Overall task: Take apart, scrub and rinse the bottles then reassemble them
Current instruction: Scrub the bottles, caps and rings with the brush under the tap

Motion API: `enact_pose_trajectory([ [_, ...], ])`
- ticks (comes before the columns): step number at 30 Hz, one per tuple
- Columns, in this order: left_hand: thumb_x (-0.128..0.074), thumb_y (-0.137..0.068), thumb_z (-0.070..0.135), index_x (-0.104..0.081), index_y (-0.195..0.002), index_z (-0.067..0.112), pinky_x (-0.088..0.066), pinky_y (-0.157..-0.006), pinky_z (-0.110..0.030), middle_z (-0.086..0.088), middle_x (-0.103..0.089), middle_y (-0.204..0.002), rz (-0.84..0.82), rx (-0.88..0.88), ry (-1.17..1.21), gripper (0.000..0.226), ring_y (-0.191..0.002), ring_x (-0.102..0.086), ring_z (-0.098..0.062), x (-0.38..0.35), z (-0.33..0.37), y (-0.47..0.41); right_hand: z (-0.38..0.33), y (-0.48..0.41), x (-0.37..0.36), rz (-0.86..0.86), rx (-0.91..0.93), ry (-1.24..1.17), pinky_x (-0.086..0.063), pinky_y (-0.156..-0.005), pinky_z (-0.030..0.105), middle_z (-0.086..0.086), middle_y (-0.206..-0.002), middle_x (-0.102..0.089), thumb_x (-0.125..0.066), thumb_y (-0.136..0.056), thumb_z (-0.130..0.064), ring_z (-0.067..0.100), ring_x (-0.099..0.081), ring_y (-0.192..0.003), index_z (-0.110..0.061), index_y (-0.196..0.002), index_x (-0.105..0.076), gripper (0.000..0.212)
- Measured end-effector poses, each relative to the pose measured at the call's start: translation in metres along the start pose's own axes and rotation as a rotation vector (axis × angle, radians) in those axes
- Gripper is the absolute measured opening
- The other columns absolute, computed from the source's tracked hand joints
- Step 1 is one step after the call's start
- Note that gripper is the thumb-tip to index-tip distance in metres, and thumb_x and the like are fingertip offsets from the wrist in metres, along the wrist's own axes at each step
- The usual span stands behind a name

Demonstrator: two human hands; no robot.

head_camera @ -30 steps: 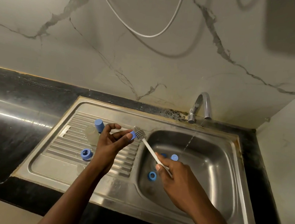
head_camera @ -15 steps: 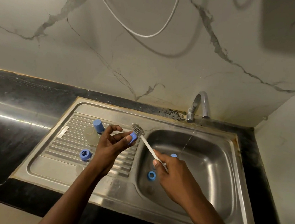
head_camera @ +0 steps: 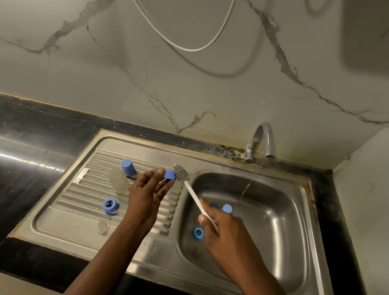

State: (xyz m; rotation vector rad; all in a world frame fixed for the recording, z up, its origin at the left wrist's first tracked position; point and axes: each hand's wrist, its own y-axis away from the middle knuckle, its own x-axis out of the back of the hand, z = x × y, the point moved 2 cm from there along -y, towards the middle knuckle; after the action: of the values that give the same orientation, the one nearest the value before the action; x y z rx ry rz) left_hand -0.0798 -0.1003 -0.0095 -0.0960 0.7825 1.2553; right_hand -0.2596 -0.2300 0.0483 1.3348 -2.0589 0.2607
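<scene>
Just left of the sink basin (head_camera: 276,225), the left hand (head_camera: 145,197) pinches a blue cap (head_camera: 170,175) and the right hand (head_camera: 223,234) grips the brush (head_camera: 190,193) against it, so this is the scrubbing step and the cap likely needs rinsing next.

The left forearm (head_camera: 98,268) and right forearm (head_camera: 270,292) are cut off by the bottom edge. The right hand (head_camera: 225,241) hides the lower end of the brush (head_camera: 192,195) handle. Its fingers cover most of a blue piece (head_camera: 213,205) in the basin (head_camera: 276,225) and the base of a cap (head_camera: 227,208) beside it. The left hand (head_camera: 145,197) pinches a blue part (head_camera: 170,175), partly hidden by the fingertips. A thin white bit (head_camera: 162,181) under it is too small to tell. A clear piece (head_camera: 103,227) on the drainboard (head_camera: 78,198) is too faint to identify. The hose (head_camera: 188,50) leaves by the top edge.
</scene>
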Motion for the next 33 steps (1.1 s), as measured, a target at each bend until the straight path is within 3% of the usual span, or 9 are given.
enact_pose_trajectory([
  [3,-0.07,-0.097,0.021,-0.067,-0.118,0.001,-0.065,-0.09,-0.038,-0.025,-0.074,-0.122,0.036,0.025,0.004,0.029,-0.113,-0.074,-0.036,-0.006,-0.007,0.002,0.001,0.0,-0.004,0.009,0.008,0.02,-0.057,-0.075,0.019,-0.005,-0.099,-0.073,-0.05,-0.108,-0.043,0.008,-0.07,-0.084,-0.041,-0.152,-0.051,0.043],
  [8,-0.068,-0.1,0.015,-0.07,-0.121,-0.004,-0.063,-0.096,-0.036,-0.023,-0.076,-0.119,-0.019,0.009,-0.043,0.028,-0.115,-0.073,-0.035,-0.014,-0.014,0.009,-0.002,0.0,-0.007,0.019,0.0,0.007,-0.048,-0.061,0.012,-0.011,-0.085,-0.065,-0.049,-0.109,-0.041,0.006,-0.066,-0.074,-0.042,-0.153,-0.049,0.044],
  [11,-0.067,-0.099,0.017,-0.071,-0.117,-0.003,-0.064,-0.091,-0.033,-0.024,-0.076,-0.116,-0.039,0.038,-0.023,0.028,-0.111,-0.075,-0.034,-0.018,-0.012,0.014,-0.003,-0.001,-0.01,0.024,-0.009,-0.019,-0.047,-0.058,0.014,-0.014,-0.074,-0.058,-0.048,-0.11,-0.04,0.007,-0.064,-0.068,-0.038,-0.153,-0.049,0.044],
  [15,-0.068,-0.094,0.026,-0.067,-0.13,-0.004,-0.064,-0.089,-0.031,-0.025,-0.075,-0.122,-0.121,0.057,-0.102,0.046,-0.114,-0.075,-0.033,-0.027,-0.013,0.025,0.0,-0.008,-0.008,0.077,-0.012,-0.037,-0.048,-0.061,0.013,-0.018,-0.08,-0.055,-0.048,-0.109,-0.037,0.001,-0.063,-0.071,-0.037,-0.152,-0.052,0.043],
  [19,-0.062,-0.103,0.026,-0.068,-0.128,-0.003,-0.065,-0.086,-0.032,-0.026,-0.075,-0.12,-0.084,0.058,-0.071,0.039,-0.108,-0.076,-0.032,-0.028,-0.01,0.022,-0.004,-0.006,-0.009,0.061,-0.008,-0.077,-0.047,-0.06,0.009,-0.017,-0.083,-0.062,-0.049,-0.109,-0.039,-0.008,-0.063,-0.074,-0.036,-0.154,-0.05,0.045],
  [22,-0.062,-0.1,0.032,-0.07,-0.124,0.001,-0.065,-0.088,-0.036,-0.024,-0.076,-0.116,-0.065,0.072,-0.029,0.04,-0.105,-0.077,-0.031,-0.03,-0.009,0.022,-0.009,-0.002,-0.011,0.06,-0.001,-0.075,-0.044,-0.063,0.003,-0.011,-0.098,-0.071,-0.048,-0.109,-0.039,-0.006,-0.062,-0.071,-0.037,-0.154,-0.049,0.045],
  [26,-0.058,-0.105,0.035,-0.07,-0.12,0.0,-0.066,-0.075,-0.031,-0.02,-0.079,-0.105,-0.035,0.116,0.055,0.04,-0.094,-0.08,-0.027,-0.032,-0.008,0.022,-0.012,0.002,-0.015,0.069,0.007,-0.068,-0.042,-0.064,0.001,-0.009,-0.109,-0.073,-0.048,-0.109,-0.04,-0.006,-0.06,-0.075,-0.038,-0.154,-0.05,0.045],
  [30,-0.054,-0.108,0.035,-0.07,-0.119,0.001,-0.066,-0.073,-0.032,-0.019,-0.079,-0.11,-0.03,0.171,0.139,0.039,-0.095,-0.08,-0.028,-0.031,-0.007,0.022,-0.011,0.008,-0.015,0.025,-0.001,-0.102,-0.042,-0.064,0.002,-0.023,-0.083,-0.058,-0.049,-0.109,-0.037,-0.02,-0.059,-0.081,-0.033,-0.154,-0.051,0.045],
  [33,-0.053,-0.108,0.034,-0.067,-0.127,-0.001,-0.067,-0.08,-0.037,-0.024,-0.075,-0.121,-0.058,0.235,0.212,0.042,-0.101,-0.079,-0.031,-0.027,-0.004,0.02,-0.01,0.011,-0.011,0.013,0.006,-0.1,-0.044,-0.065,0.005,-0.021,-0.072,-0.053,-0.05,-0.109,-0.034,-0.02,-0.058,-0.083,-0.031,-0.152,-0.054,0.043],
])
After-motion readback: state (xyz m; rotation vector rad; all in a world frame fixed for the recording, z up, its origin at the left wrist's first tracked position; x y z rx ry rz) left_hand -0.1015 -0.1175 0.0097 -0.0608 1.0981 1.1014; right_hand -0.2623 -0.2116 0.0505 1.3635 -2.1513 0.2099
